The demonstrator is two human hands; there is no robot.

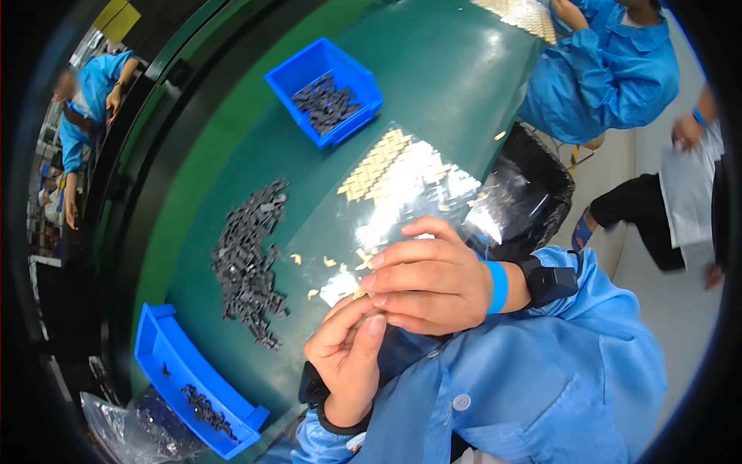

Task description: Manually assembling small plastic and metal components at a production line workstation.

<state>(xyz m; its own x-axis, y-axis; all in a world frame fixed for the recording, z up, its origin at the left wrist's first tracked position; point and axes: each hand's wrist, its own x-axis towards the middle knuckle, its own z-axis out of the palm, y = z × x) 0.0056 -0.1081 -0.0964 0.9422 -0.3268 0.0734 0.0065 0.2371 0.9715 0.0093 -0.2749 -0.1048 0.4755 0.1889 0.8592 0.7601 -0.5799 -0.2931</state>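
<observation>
My left hand (348,357) and my right hand (433,284) meet in front of my blue jacket. The left thumb and fingers pinch together against the right fingertips. Whatever sits between them is hidden or too small to name. Just beyond the hands lies a shiny clear plastic sheet (315,238). Rows of small cream-coloured pieces (377,165) cover its far part, and a few loose cream pieces (328,261) are scattered near my fingers. Left of the sheet spreads a pile of small black parts (251,263) on the green table (212,290).
A blue bin (362,127) holding black parts stands at the far side; another blue bin (166,340) with fewer sits near left, beside a clear plastic bag (131,433). A black-lined bin (533,182) stands beyond my right arm. Co-workers (599,73) are around the table.
</observation>
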